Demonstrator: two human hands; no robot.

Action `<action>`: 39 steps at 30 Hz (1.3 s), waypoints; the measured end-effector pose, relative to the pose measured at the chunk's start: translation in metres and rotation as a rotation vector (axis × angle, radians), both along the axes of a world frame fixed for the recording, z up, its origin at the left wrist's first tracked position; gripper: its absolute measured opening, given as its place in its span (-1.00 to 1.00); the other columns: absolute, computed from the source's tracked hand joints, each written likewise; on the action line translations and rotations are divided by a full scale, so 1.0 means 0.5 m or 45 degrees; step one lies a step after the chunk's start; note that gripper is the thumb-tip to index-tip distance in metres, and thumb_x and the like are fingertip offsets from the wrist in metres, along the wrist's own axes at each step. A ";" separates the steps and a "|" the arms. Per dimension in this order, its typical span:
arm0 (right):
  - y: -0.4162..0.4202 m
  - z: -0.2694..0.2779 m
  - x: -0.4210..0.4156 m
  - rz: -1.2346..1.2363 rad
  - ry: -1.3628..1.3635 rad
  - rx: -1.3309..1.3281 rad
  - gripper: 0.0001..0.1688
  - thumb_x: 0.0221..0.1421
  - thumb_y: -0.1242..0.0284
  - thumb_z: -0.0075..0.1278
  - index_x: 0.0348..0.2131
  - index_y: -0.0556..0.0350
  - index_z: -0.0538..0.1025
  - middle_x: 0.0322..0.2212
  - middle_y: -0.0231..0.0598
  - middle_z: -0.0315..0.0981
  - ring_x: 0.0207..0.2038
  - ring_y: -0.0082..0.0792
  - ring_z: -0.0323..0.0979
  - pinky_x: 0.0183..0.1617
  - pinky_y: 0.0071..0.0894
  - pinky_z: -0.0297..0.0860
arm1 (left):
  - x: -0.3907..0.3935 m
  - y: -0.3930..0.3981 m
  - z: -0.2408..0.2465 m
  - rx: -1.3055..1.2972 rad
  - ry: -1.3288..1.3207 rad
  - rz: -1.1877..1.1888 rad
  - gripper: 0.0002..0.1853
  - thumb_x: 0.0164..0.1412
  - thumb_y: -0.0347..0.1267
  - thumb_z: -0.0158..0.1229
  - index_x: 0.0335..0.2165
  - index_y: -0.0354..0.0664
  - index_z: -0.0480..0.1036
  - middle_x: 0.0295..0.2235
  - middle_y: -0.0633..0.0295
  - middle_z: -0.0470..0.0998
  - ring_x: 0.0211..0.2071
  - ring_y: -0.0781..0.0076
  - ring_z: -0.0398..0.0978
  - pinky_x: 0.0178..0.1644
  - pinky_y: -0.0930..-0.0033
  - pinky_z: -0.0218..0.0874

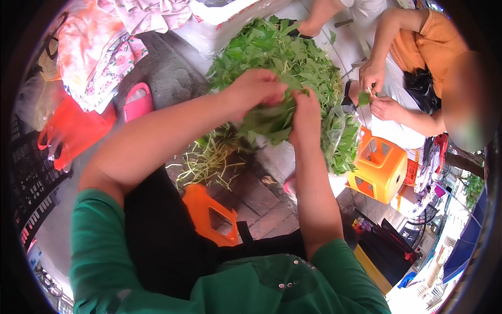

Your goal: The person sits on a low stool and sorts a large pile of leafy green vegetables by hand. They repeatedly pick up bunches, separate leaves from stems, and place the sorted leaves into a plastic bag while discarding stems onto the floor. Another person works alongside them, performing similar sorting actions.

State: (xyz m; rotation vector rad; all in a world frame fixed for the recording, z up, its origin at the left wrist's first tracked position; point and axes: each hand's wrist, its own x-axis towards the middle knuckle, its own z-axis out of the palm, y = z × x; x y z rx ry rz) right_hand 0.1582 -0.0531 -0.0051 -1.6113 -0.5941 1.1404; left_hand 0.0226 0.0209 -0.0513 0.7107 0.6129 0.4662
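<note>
Between my two hands is a bunch of leafy green stems (270, 119), blurred by motion. My left hand (257, 92) has its fingers bent at the upper side of the bunch; whether they grip a stem is hard to make out. My right hand (308, 114) is closed around the bunch's right side. Just beyond lies a large heap of leafy greens (270, 51). Below my hands, on the brick paving, is a pile of stripped pale stems (211, 157). A clear plastic bag of leaves (339, 145) stands to the right of my right wrist.
At right a person in an orange top holds a stem in their hands (378, 94). Near them is a yellow plastic stool (378, 167). An orange stool (211, 216) stands by my legs. A white foam box (235, 23), a pink slipper (138, 102) and a red plastic bag (78, 129) lie around.
</note>
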 end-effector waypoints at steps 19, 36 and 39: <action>-0.024 -0.014 0.058 0.299 -1.096 0.071 -0.87 0.06 0.54 -0.05 -0.34 0.24 0.46 -0.49 -0.07 0.47 -0.46 -0.26 0.44 -0.34 -0.35 0.33 | 0.115 -0.024 0.022 -0.110 0.293 0.125 -0.92 0.12 -0.43 0.05 -0.39 -0.22 0.35 -0.40 0.23 0.47 -0.34 0.44 0.47 -0.20 0.41 0.38; -0.009 -0.161 0.107 -0.345 0.190 -0.118 -0.88 0.15 0.50 -0.11 -0.35 0.23 0.40 -0.47 -0.22 0.50 -0.38 -0.41 0.39 -0.26 -0.44 0.31 | 0.121 -0.050 -0.068 0.127 0.244 0.469 -0.90 0.13 -0.44 0.01 -0.37 -0.24 0.29 -0.45 0.26 0.45 -0.39 0.48 0.46 -0.31 0.47 0.34; -0.038 -0.155 0.145 -0.416 0.086 -0.070 -0.88 0.17 0.48 -0.12 -0.35 0.19 0.39 -0.49 -0.23 0.47 -0.42 -0.44 0.36 -0.28 -0.47 0.31 | 0.115 -0.026 -0.047 -0.026 0.288 0.468 -0.88 0.10 -0.40 0.04 -0.39 -0.20 0.31 -0.46 0.24 0.48 -0.40 0.45 0.47 -0.32 0.43 0.32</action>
